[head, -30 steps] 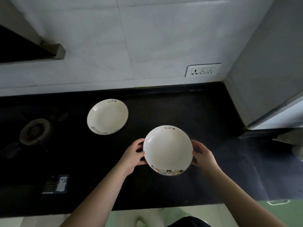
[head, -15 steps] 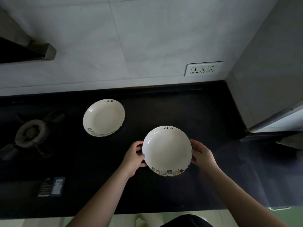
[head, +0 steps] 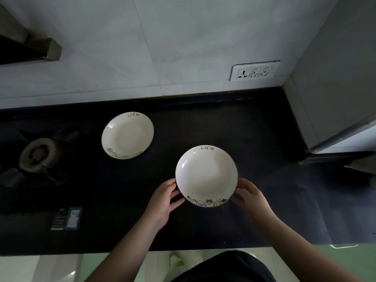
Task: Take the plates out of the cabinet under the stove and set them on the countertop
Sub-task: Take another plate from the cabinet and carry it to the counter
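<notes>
1. Near plate (head: 206,176) on the black bench (head: 234,129), right of centre, close to the front edge; "life" lettering at the far rim, row of small cartoon figures at the near rim.
2. Left hand (head: 162,202) at the plate's lower-left rim; grip loosely curled, fingers (head: 177,200) touching or just under the rim edge. Cannot tell whether actually clamped on it.
3. Right hand (head: 250,197) at the lower-right rim, mirrored; fingertips tucked at the rim edge, thumb along the side. Clamped or merely touching: cannot tell.
4. Plate thus between the two hands, both at its near half, far half free.
5. Cannot tell if plate base fully rests on the bench or sits slightly raised.
6. Second plate (head: 127,135) flat on the bench, further back and to the left, well apart from both hands; same lettering and pattern.
7. Stove burner (head: 37,154) at far left of the bench.
8. Wall socket (head: 254,70) on the tiled wall, behind and right.
</notes>
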Demonstrator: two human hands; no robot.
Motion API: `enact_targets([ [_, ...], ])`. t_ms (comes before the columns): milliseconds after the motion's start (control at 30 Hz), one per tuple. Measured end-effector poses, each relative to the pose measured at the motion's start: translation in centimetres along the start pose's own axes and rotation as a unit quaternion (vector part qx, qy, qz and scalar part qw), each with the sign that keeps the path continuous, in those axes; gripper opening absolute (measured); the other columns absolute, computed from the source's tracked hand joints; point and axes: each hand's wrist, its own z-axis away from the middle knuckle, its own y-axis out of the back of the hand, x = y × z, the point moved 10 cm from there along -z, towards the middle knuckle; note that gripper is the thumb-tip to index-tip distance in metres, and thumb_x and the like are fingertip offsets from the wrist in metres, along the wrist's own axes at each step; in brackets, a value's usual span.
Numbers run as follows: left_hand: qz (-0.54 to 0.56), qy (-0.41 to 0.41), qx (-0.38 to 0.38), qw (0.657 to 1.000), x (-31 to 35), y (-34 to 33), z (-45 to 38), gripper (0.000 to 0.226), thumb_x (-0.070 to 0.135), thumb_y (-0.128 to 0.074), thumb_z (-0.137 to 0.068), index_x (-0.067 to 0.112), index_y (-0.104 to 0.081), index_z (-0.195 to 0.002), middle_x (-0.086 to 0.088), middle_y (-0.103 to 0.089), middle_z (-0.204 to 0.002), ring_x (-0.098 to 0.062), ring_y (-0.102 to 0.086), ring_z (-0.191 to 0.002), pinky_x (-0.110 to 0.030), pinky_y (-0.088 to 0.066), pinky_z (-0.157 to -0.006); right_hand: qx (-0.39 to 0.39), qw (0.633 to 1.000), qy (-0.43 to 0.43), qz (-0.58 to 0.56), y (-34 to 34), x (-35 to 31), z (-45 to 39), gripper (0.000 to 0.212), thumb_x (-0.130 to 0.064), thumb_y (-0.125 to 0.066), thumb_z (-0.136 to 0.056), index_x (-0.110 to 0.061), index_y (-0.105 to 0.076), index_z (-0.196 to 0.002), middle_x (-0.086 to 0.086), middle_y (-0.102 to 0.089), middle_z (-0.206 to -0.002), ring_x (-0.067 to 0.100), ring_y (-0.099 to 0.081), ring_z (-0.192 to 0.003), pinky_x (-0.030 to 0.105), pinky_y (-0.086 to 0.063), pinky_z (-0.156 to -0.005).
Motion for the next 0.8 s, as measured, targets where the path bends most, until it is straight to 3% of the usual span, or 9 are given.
enact_targets([
  [100,0.069,0.007,0.002,0.998,-0.2,-0.3,-0.1,0.02,0.018,-0.052,-0.1,0.025,-0.062,-0.115,0.0,-0.06,-0.124,-0.022,-0.058,-0.116,-0.047,-0.056,-0.09,-0.003,0.999,-0.018,-0.041,0.0,0.2,-0.5,0.035,0.003,-0.054,-0.086,-0.021,-0.069,-0.108,0.003,-0.074,-0.103,0.02,-0.072,-0.094,0.029,-0.058,-0.071],
  [267,0.109,0.005,-0.008,0.994,1.7,-1.6,-1.5,0.024,0.016,-0.051,-0.099,0.025,-0.062,-0.119,0.0,-0.06,-0.125,-0.023,-0.057,-0.119,-0.045,-0.055,-0.092,-0.021,0.997,-0.012,-0.068,-0.6,-2.0,-2.3,0.041,0.001,-0.049,-0.085,-0.028,-0.075,-0.098,0.002,-0.074,-0.106,0.017,-0.071,-0.097,0.029,-0.058,-0.074],
  [467,0.125,-0.01,-0.017,0.992,5.6,-3.7,-4.5,0.031,0.016,-0.051,-0.099,0.022,-0.06,-0.128,-0.001,-0.062,-0.124,-0.021,-0.059,-0.116,-0.041,-0.057,-0.088,0.012,0.991,-0.006,-0.136,-1.6,-5.4,-6.6,0.051,0.002,-0.053,-0.09,-0.011,-0.045,-0.138,-0.002,-0.065,-0.115,0.018,-0.069,-0.1,0.034,-0.056,-0.081],
  [633,0.131,-0.016,-0.02,0.991,8.5,-5.0,-6.8,0.017,0.016,-0.055,-0.098,0.028,-0.067,-0.102,0.002,-0.065,-0.112,-0.019,-0.062,-0.107,-0.04,-0.059,-0.079,0.014,0.985,-0.009,-0.173,-2.4,-8.3,-9.2,0.053,-0.002,-0.057,-0.092,-0.01,-0.042,-0.142,0.008,-0.065,-0.124,0.024,-0.063,-0.113,0.044,-0.051,-0.097],
  [800,0.135,-0.027,-0.026,0.99,9.9,-5.8,-8.0,0.018,0.015,-0.054,-0.098,0.026,-0.068,-0.099,0.001,-0.065,-0.112,-0.02,-0.062,-0.109,-0.041,-0.058,-0.082,0.017,0.987,-0.003,-0.159,-2.8,-10.0,-10.6,0.053,-0.005,-0.057,-0.094,-0.01,-0.039,-0.143,0.006,-0.064,-0.124,0.023,-0.061,-0.115,0.041,-0.051,-0.098],
])
